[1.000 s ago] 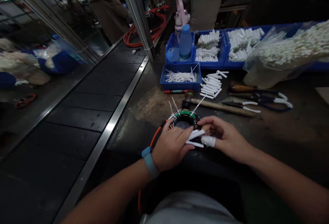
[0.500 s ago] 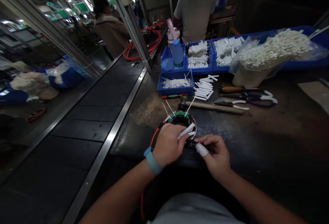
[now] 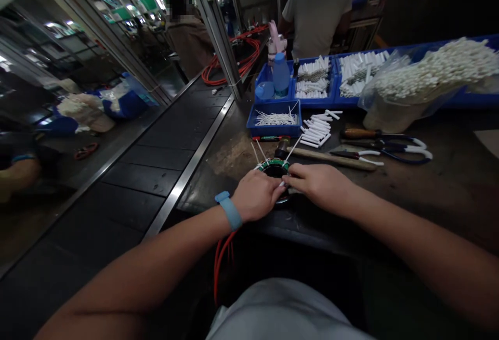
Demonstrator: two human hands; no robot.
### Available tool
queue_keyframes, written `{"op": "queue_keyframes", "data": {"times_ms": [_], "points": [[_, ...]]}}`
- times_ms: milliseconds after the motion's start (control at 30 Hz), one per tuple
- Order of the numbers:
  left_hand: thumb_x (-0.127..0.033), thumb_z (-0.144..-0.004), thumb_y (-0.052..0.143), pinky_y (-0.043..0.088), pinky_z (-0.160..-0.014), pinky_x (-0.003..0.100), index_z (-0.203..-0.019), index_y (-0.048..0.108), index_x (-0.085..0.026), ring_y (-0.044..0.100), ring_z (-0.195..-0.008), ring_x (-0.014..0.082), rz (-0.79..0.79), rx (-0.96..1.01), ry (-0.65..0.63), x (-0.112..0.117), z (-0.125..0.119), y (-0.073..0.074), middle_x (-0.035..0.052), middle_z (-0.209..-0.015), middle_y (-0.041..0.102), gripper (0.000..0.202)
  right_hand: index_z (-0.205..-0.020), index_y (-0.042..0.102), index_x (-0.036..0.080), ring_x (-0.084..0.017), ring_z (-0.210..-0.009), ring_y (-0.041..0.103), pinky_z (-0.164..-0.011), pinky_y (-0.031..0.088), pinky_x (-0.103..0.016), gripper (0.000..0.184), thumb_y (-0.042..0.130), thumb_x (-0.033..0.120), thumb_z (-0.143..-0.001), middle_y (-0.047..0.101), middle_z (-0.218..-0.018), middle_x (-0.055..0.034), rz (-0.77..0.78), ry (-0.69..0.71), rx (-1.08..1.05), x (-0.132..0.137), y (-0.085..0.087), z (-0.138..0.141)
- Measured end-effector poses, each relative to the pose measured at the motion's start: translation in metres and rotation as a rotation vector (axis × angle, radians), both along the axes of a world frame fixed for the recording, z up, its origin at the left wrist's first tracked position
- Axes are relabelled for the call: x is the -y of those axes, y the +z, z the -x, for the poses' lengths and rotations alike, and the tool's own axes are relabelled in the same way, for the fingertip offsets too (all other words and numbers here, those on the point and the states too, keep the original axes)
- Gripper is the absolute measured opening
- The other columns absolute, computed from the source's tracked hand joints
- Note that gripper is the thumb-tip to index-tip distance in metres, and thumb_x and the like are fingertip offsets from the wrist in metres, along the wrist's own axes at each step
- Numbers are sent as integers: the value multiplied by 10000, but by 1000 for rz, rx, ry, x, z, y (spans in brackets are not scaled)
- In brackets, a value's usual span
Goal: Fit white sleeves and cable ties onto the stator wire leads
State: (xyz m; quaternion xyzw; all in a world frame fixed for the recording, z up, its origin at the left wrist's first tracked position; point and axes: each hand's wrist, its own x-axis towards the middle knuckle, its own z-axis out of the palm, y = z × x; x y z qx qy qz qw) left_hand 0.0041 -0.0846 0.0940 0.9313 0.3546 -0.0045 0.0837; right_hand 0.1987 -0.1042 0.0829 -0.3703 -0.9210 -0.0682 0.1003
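Workbench [image 3: 409,194] is carrying the work; the wound ring [image 3: 273,163], taken as reference, is lying near the bench's front edge, probably so both forearms can reach it easily. Conveyor [image 3: 144,171] is lying to the left of the ring, leaving elbow room between. Blue bins [image 3: 315,103] are standing in a row beyond the ring and off to its right, likely kept back as bulk store. Blue tray [image 3: 276,130] is sitting nearer, straight beyond the ring, its thin white strips presumably within easy reach. Hammer [image 3: 327,157] is lying with its head just beyond the ring and its handle pointing right; hand tools [image 3: 360,133] are resting farther right, seemingly parked out of the way.

Left hand [image 3: 257,194] is covering the ring's near-left side, apparently steadying it; its fingers are curling together, thumb and fingertips clamping on a white piece. Right hand [image 3: 312,181] is reaching over the ring's right side; its fingertips are meeting the left's at that piece, but whether they are pinching it I cannot tell.

Tube pile [image 3: 315,129] is lying loose beyond the ring, right of the tray. White ties [image 3: 293,149] are sticking up from the ring's far rim, pointing away from the fingers. The white piece [image 3: 282,183] is showing only as a tip over the ring.
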Motion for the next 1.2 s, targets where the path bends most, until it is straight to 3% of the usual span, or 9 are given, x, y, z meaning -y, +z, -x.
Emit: {"op": "queue_keyframes", "data": {"times_ms": [67, 133, 267, 467, 567, 867, 1067, 1133, 1200], "points": [[-377, -891, 422, 380, -936, 414, -1029, 581, -172, 600, -888, 217, -41, 69, 7, 12, 1, -8, 65, -900, 672, 294, -1103, 627, 187, -152, -720, 572, -535, 331, -231, 232, 526, 138, -900, 580, -959, -57, 106, -5, 11, -5, 3, 0], [-516, -810, 525, 330, -997, 461, -1113, 522, -153, 579, -940, 243, -78, 142, 67, 21, 0, -19, 85, -970, 648, 473, -1073, 641, 202, -150, -709, 579, -524, 315, -238, 226, 556, 131, -876, 580, -965, -44, 171, -13, -6, -7, 5, 1], [-543, -808, 511, 386, -886, 437, -914, 562, -169, 585, -839, 244, -153, 174, 114, 18, 1, -38, 69, -833, 642, 392, -895, 663, 170, -148, -628, 566, -481, 262, -248, 120, 590, 115, -818, 585, -866, -42, 240, -55, 30, -4, 17, 7], [-506, -826, 481, 398, -802, 366, -857, 568, -170, 576, -741, 199, -65, 227, -331, -16, 11, -39, 49, -748, 636, 348, -880, 645, 183, -159, -604, 572, -477, 225, -254, 181, 622, 68, -741, 597, -740, -19, 386, -42, 30, 3, 31, 15], [-463, -852, 434, 387, -831, 368, -872, 565, -168, 579, -728, 188, -1, 276, -451, -27, 14, -39, 51, -758, 651, 323, -899, 644, 221, -158, -624, 577, -499, 234, -246, 226, 627, 63, -738, 618, -740, 4, 487, -34, -30, -2, 32, 15], [-361, -801, 517, 371, -763, 334, -723, 524, -198, 577, -665, 151, 183, 293, -418, -36, 12, -38, -7, -680, 633, 181, -783, 658, 253, -147, -736, 605, -575, 313, -199, 291, 650, -15, -671, 649, -738, 53, 828, -55, -57, -44, 31, 17], [-354, -859, 472, 359, -823, 350, -855, 575, -199, 572, -688, 153, 136, 354, -373, -29, 14, -40, 1, -716, 649, 186, -847, 680, 159, -127, -695, 577, -636, 402, -187, 60, 657, 162, -792, 619, -750, 2, 999, 70, -413, -45, 10, -17], [-381, -876, 457, 361, -831, 354, -877, 586, -194, 567, -692, 156, 111, 353, -382, -28, 14, -41, 8, -734, 657, 228, -895, 674, 137, -149, -740, 595, -667, 439, -204, 128, 579, 213, -855, 634, -819, -34, 862, -153, -471, -54, -3, -44], [-396, -888, 437, 361, -846, 355, -905, 592, -188, 567, -701, 158, 88, 355, -405, -28, 15, -42, 13, -748, 662, 260, -981, 662, 142, -176, -818, 601, -728, 448, -230, 211, 472, 179, -898, 641, -914, -62, 433, -644, -388, -70, -20, -72]]}}
